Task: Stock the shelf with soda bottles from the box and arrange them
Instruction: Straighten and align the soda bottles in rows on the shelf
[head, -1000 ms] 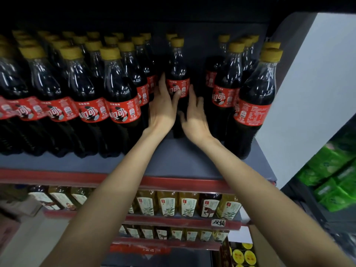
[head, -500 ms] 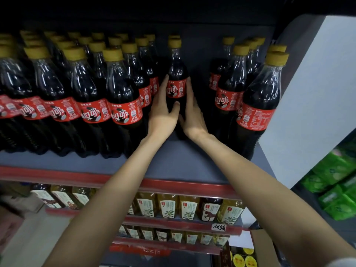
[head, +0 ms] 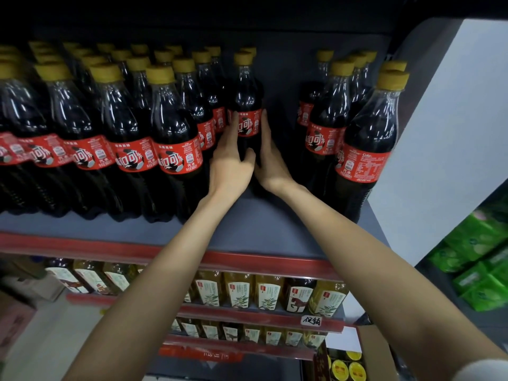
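Note:
One dark soda bottle (head: 245, 92) with a yellow cap and red label stands alone in the gap on the grey shelf (head: 247, 229). My left hand (head: 229, 160) lies flat against its left side, fingers straight up to the label and thumb across its lower front. My right hand (head: 270, 160) presses its right side with straight fingers. Rows of the same bottles (head: 170, 125) fill the shelf to the left, and a shorter group (head: 365, 138) stands at the right. The cardboard box (head: 373, 350) sits at the bottom right with yellow caps (head: 346, 367) showing inside.
A white end panel (head: 445, 133) bounds the shelf on the right. Lower shelves behind red rails (head: 247, 262) hold yellow tea bottles (head: 239, 292). Green packs (head: 478, 265) are stacked at the far right. Bare shelf lies right of the held bottle and in front of it.
Both hands have reached deeper into the shelf with the bottle between them. My fingers have straightened along its sides, and it stands further back.

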`<state>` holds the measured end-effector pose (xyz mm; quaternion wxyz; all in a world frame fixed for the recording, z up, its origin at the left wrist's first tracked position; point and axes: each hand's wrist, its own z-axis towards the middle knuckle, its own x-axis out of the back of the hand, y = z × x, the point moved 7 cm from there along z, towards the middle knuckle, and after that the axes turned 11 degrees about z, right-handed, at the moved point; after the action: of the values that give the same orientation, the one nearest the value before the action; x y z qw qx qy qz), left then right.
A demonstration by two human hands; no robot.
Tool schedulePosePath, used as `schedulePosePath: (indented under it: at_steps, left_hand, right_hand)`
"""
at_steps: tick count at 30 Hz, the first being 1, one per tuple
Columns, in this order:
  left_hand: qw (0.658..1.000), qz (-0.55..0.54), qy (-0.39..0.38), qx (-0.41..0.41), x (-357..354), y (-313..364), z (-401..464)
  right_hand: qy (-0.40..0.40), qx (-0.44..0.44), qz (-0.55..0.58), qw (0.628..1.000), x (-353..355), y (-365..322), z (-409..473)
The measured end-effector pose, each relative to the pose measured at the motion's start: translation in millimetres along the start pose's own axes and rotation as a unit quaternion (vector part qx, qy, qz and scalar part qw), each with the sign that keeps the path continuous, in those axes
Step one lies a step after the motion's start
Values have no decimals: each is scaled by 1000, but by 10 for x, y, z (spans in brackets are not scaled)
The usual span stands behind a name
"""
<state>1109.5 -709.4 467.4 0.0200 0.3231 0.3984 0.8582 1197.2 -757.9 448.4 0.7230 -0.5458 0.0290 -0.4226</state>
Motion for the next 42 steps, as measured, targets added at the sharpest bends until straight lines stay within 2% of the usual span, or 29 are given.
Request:
schedulePosePath:
  at_steps: [3,7,9,12,14,17,20,23,27,32,37,42]
  left_hand:
    - [999,-21,41,-15,89,62,-56]
    - [968,-16,185,-168,326,327,-285]
    - [955,-32,189,-225,300,466,-358]
    - [971,-74,97,-208,62,593,-256]
    - [983,-101,-23,-154,-216,649,-166]
    - [964,-156,-200,-79,-625,673,-115]
    - [954,-152,-235,-108,-766,736,-122]
    - [961,-144,-207,-114,-719,724,-163]
    - [982,-91,-125,-106,-453,536,-223]
    - [996,-32,-7,-84,-17,312,-301]
    - [999,-36,-1,-35,173,97,-358]
    - [998,46,34,-30,255,78,-520]
  right_hand:
    - [18,-2,-11,1000,75,-73,-138]
    - [88,50,-6,995,356,-316,-587]
    - [138,97,-17,986,545,-445,-903]
    - [203,135,-44,969,769,-553,-1354]
    - [220,105,-52,968,835,-476,-1513]
    - [170,28,-58,983,741,-297,-1537]
    - [101,-13,-78,992,572,-223,-1479]
    - [100,-34,-79,991,488,-190,-1397]
    - [130,-56,-67,988,445,-137,-1229]
    - [119,-20,-50,991,345,-242,-949]
    - [64,9,-45,997,136,-298,-690]
    - [62,39,-52,996,-17,-323,-583]
